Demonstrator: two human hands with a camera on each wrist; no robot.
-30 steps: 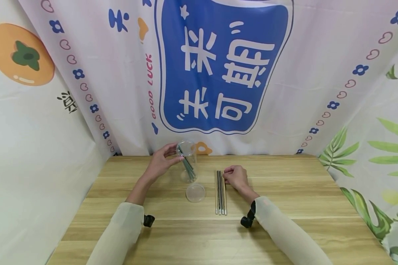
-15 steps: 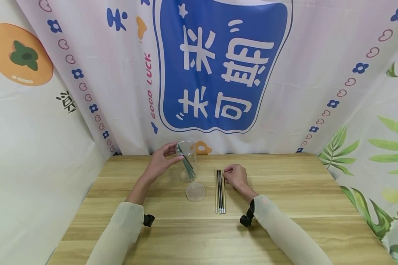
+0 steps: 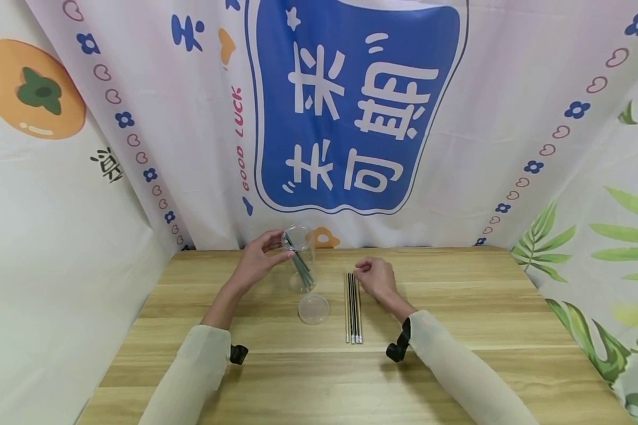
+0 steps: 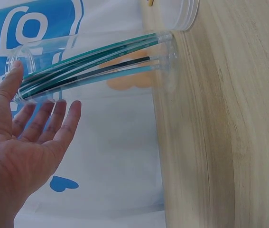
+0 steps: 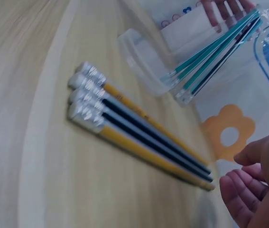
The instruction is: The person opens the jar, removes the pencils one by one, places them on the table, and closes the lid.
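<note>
My left hand (image 3: 259,257) holds a clear plastic jar (image 3: 311,260) near its rim, thumb on one side and fingers on the other. The jar stands at the back of the table, its mouth uncovered. Inside lean several pencils (image 4: 91,61), mostly green, with one black and one light blue, eraser ends down. To the right, a row of yellow and black pencils (image 3: 353,310) lies side by side, white erasers towards me. My right hand (image 3: 377,277) is by their far tips, fingers loosely bent and nothing between them; a gap shows in the right wrist view.
A round clear lid (image 3: 313,310) lies flat in front of the jar, left of the pencil row. The wooden table (image 3: 308,383) ends at a printed cloth (image 3: 218,195) hanging right behind the jar.
The rightmost yellow pencil has shifted left against the others. My right hand has come off its side and moved slightly up towards the far tips. The left hand and jar stay put.
</note>
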